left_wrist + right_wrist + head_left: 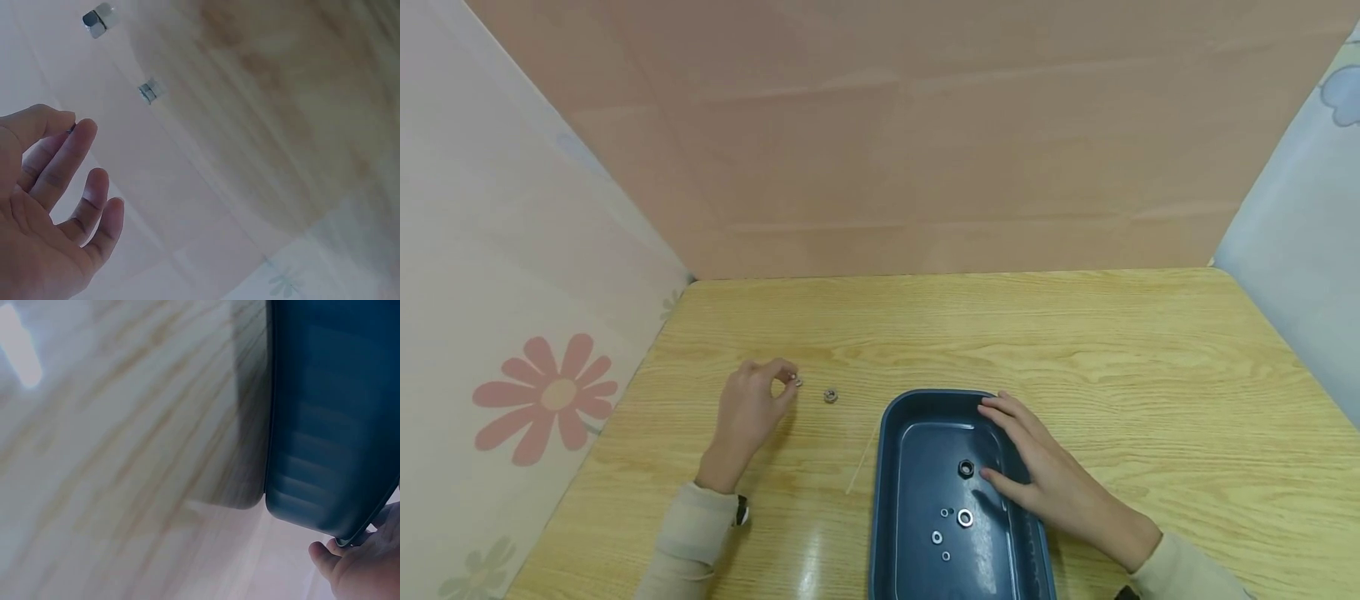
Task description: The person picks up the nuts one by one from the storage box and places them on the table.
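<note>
My left hand [751,414] is over the left part of the table, pinching a tiny dark piece [72,128] between thumb and index finger; its kind is too small to make out. Right by those fingertips lies a small metal nut [798,382], and a larger nut [831,396] sits just to its right. My right hand [1048,475] rests across the far right corner of a dark blue tray [881,467], fingers spread at the rim and thumb over the inside. Within the tray are a black nut [966,468], a large silver nut [965,518] and several smaller ones.
A thin pale strip [861,458] lies on the wooden table [1150,358] against the tray's left side. Behind the table rises a brown paper-like panel [925,150]. Light flower-patterned sheets [550,250] stand along both sides.
</note>
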Available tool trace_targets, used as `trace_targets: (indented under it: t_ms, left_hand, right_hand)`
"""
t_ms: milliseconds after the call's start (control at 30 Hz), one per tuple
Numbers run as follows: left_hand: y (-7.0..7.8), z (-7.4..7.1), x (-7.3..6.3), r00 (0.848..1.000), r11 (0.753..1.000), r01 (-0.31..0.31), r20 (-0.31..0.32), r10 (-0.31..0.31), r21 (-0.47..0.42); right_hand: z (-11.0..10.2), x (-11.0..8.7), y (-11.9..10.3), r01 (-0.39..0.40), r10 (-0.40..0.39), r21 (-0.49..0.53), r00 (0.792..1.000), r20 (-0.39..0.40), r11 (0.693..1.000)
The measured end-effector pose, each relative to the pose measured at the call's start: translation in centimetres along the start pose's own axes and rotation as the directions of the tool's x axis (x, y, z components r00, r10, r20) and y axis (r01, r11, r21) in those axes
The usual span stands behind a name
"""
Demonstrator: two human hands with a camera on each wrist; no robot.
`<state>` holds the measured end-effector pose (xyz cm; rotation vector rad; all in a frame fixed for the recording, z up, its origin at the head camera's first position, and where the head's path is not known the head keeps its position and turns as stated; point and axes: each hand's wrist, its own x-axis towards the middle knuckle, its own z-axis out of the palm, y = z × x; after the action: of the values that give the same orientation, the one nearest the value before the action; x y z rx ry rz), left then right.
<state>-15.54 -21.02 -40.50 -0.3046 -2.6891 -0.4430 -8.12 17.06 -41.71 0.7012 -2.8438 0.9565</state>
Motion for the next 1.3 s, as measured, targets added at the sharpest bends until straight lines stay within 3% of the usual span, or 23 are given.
trace_targets:
  t_ms: [367,700,1100,1300]
  left_hand:
    - [-0.8,-0.1,0.0,0.997,0.998,0.055,0.057,-0.056,0.024]
    - [-1.7,-0.6,0.0,0.982,0.995,0.096,0.158,-0.1,0.035]
    - [-2.7,-0.7,-0.1,0.978,0.991,0.113,0.166,-0.125,0.077]
    - [-3.0,-0.9,-0.1,0.968,0.986,0.127,0.205,-0.146,0.105]
  right_hand:
    - [0.1,0.2,0.0,-0.007,0.007,0.013,1.0,0.005,1.0]
    - [0.0,0.1,0.0,-0.006,0.006,0.007,1.0,0.001,1.0]
    - [0.0,0.1,0.0,-0.004,0.004,0.008,1.0,0.003,1.0]
    - [0.0,0.0,0.0,0.001,-0.001,-0.005,1.0,0.001,1.0]
